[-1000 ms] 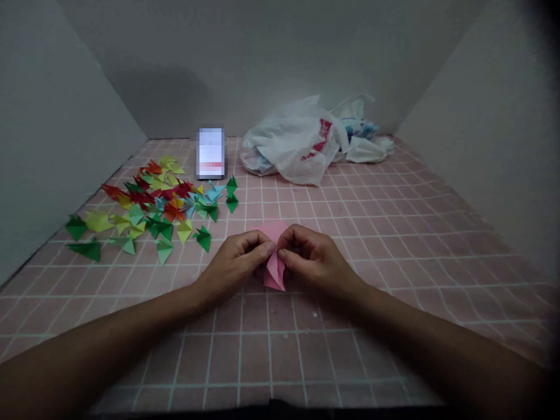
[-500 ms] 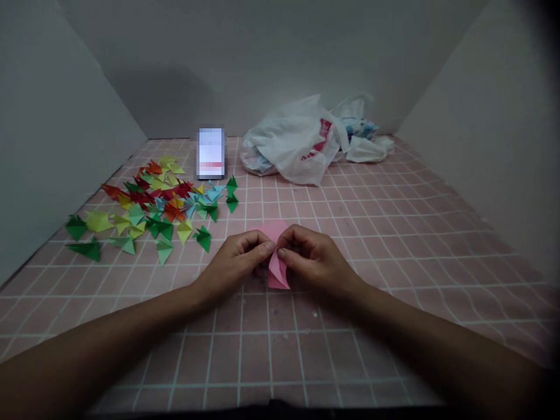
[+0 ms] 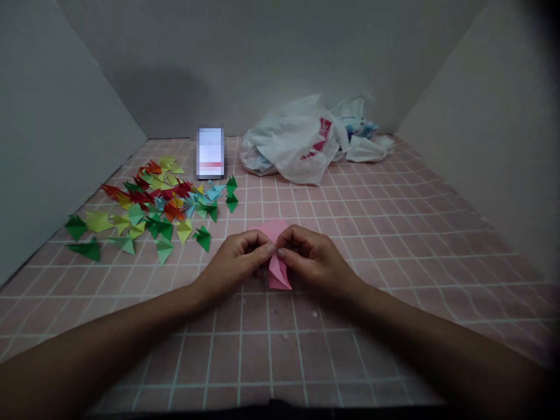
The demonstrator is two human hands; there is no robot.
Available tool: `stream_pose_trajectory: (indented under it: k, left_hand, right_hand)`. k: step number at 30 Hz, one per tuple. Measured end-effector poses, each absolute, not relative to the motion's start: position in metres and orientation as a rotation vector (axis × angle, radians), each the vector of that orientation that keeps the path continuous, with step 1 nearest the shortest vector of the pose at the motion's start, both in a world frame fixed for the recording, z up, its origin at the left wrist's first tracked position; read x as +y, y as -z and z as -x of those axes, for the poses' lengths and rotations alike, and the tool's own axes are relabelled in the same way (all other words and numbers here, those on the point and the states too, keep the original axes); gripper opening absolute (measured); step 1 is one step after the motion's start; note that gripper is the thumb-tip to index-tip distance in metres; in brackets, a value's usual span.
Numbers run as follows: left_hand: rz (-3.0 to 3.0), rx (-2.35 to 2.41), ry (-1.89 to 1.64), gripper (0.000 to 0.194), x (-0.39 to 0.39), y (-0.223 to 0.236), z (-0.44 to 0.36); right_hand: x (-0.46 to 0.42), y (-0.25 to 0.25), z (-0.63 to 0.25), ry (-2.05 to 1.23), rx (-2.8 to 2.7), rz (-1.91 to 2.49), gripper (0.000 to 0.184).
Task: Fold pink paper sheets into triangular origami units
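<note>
A folded sheet of pink origami paper (image 3: pixel 279 275) is held between my two hands, low over the tablecloth. My left hand (image 3: pixel 245 254) pinches it with thumb and forefinger. From the other side my right hand (image 3: pixel 317 256) pinches it too, the thumb tips nearly meeting. A creased flap points down toward me below the thumbs. More pink paper (image 3: pixel 273 228) shows beyond the fingers; whether it is the same sheet I cannot tell. To the left lie several folded paper cranes (image 3: pixel 163 249) in green, yellow, red, orange and light blue.
A pink tablecloth with white grid lines (image 3: pixel 394 233) covers the table. At the back stands a phone with a blurred screen (image 3: pixel 210 153). Right of it lie a white plastic bag with red print (image 3: pixel 297 143) and a smaller bag (image 3: pixel 367 149). Grey walls enclose three sides.
The lower flap of the pink paper has swung slightly to the right and spread a little. Both hands keep their pinch in nearly the same place.
</note>
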State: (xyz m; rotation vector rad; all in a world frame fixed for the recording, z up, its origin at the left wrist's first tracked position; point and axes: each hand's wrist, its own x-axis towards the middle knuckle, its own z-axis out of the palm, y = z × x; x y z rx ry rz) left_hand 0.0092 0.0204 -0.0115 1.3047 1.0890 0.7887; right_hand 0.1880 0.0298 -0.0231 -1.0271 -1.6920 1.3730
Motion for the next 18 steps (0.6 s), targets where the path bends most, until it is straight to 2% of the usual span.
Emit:
stream_pose_trajectory:
  k: [8,18]
  left_hand:
    - [-1.379,1.124,-0.785,0.028,0.0189,0.0129,-0.0098]
    - [-1.366,1.084,-0.845,0.020,0.0174,0.0127,-0.0109]
  right_hand:
    - [0.0285,0.0232,-0.1873,-1.354,-1.688,1.062,0.011]
    - [0.0233,0.0248,-0.1843,-1.338,-1.620,1.061,0.012]
